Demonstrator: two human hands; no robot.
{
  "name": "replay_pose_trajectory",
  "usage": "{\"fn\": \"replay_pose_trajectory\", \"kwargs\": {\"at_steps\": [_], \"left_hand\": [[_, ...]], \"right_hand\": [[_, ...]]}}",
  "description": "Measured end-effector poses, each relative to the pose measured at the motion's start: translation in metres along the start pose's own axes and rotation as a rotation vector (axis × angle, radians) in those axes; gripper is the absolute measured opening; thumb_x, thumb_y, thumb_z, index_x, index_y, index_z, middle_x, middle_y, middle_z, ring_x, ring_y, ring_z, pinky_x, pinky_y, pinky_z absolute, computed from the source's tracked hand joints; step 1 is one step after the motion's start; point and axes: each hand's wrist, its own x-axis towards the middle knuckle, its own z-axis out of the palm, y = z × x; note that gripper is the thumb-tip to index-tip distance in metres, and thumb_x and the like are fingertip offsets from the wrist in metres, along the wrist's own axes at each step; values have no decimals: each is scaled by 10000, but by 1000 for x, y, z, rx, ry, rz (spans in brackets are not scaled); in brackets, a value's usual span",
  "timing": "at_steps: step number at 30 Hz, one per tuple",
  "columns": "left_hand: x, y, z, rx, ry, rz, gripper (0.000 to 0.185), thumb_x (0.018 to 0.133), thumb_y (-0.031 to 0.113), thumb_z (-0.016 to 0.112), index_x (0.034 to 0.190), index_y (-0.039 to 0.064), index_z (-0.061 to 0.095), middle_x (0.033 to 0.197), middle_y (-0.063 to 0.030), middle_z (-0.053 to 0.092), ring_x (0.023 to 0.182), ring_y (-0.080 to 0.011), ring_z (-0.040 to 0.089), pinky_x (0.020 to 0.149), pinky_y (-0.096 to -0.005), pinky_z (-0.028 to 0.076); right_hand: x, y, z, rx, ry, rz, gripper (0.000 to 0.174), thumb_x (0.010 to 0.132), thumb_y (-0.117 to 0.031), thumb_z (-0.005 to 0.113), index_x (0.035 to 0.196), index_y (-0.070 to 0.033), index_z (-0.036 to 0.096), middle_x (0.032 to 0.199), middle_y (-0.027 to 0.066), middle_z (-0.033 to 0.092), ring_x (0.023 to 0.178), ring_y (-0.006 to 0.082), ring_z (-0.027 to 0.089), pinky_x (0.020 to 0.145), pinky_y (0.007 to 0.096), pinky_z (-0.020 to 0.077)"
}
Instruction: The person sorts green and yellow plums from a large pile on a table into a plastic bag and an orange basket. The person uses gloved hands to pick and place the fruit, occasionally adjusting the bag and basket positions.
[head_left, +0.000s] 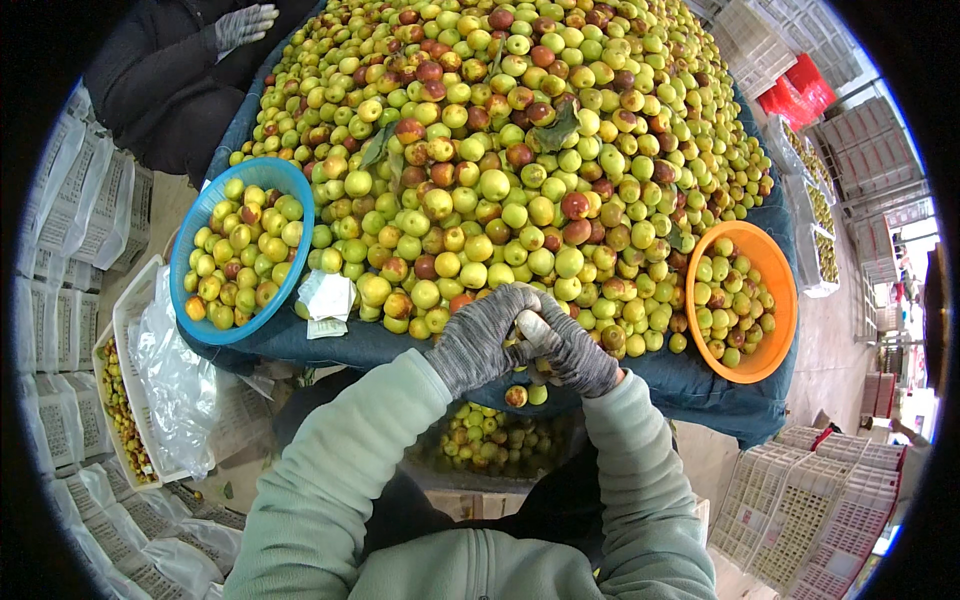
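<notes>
My left hand (480, 337) and my right hand (576, 351), both in grey knitted gloves, meet over the near edge of the heap of jujubes (495, 184). Their fingers are bent and overlap, and a pale glove tip shows between them. What they hold, if anything, is hidden. Two jujubes (525, 395) show just below my hands; whether they rest on something or are in the air I cannot tell. The fruit is yellow-green, some of it blotched red-brown. Lower, between my knees, more jujubes (495, 439) lie in a container.
A blue plastic basket (180, 259) of jujubes stands left, an orange one (787, 300) right. Paper slips (328, 300) lie by the blue basket. Blue cloth (675, 397) covers the table edge. A co-worker's gloved hand (244, 28) is far left. Crates (802, 502) are stacked right.
</notes>
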Motion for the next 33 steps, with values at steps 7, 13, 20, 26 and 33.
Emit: {"fn": "replay_pose_trajectory", "kwargs": {"at_steps": [7,13,20,26,33], "left_hand": [[1,2,-11,-51,105,-198,291,846,249,646,1036,80,504,953,-88,558,903,-232,584,814,-344,481],[3,-6,-19,-114,193,-324,121,896,138,600,931,48,528,840,-33,544,775,-133,560,731,-276,475],[7,-10,-34,335,303,-172,132,898,162,623,953,48,585,815,-101,583,754,-247,587,714,-362,485],[8,-15,-52,794,285,-105,213,826,106,623,1035,69,598,961,-144,585,922,-333,572,843,-433,469],[6,-21,-49,920,197,-174,404,773,108,645,1168,65,573,1142,-170,525,1047,-343,538,930,-421,451]], "right_hand": [[-26,-22,-67,291,355,-410,409,867,-282,667,1181,-44,557,779,22,602,538,89,543,444,193,428],[-60,-30,-180,-100,1037,-848,470,981,-345,425,1410,-153,410,1410,50,477,1294,176,436,1035,412,337],[-43,-31,-166,-774,988,-447,441,932,-163,559,1360,-144,455,1263,89,588,1210,215,515,1047,371,360],[12,-21,-121,-1339,1015,-505,484,888,-140,585,1354,-121,458,1355,190,472,1165,349,546,965,406,472],[27,-13,-119,-1495,1089,-445,347,854,-161,616,1198,-177,569,1258,121,506,994,332,617,854,420,514]]}}
